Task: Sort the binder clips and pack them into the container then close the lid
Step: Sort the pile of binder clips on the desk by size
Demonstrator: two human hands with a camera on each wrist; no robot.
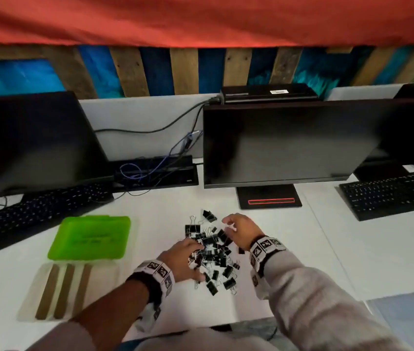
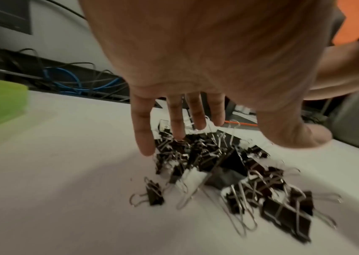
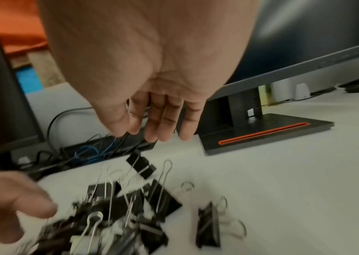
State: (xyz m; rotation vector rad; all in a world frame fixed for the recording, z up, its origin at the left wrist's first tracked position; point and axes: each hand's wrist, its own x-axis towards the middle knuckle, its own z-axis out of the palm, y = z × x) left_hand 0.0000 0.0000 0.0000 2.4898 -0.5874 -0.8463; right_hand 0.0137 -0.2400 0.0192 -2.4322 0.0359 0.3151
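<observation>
1. Binder clips (image 1: 212, 252) sit in a loose black heap with silver wire handles on the white desk (image 1: 327, 249), right in front of the person, between the two hands.
2. Left hand (image 1: 184, 259) is spread palm-down over the near-left side of the heap, fingers (image 2: 142, 131) straight and apart, tips at the clips; it grips nothing.
3. Right hand (image 1: 241, 233) hangs above the far-right edge of the heap, fingers (image 3: 163, 120) loosely bent and side by side, nothing held; the wrist view shows clear air between the fingertips and the clips below.
4. A few clips lie away from the main tangle: one large clip (image 3: 141, 164) at the far edge, and a small one (image 2: 153, 193) on the left side, just beside the heap.
5. Both wrists wear bands with black-and-white markers (image 1: 159, 271); a grey sleeve (image 1: 309, 300) covers the right forearm.
6. Left of the heap, well apart from it, sits the container: its green lid (image 1: 90, 236) lies open and flat, and the clear tray (image 1: 33, 295) nearer the person shows three brown dividers (image 1: 65, 290).
7. Behind it all: a dark monitor (image 1: 289, 145) on a base with a red-outlined slot (image 1: 270, 200), a second monitor (image 1: 28, 140) at left, keyboards (image 1: 393, 196) on both sides, and a knot of black and blue cables (image 1: 137, 171) between the screens.
</observation>
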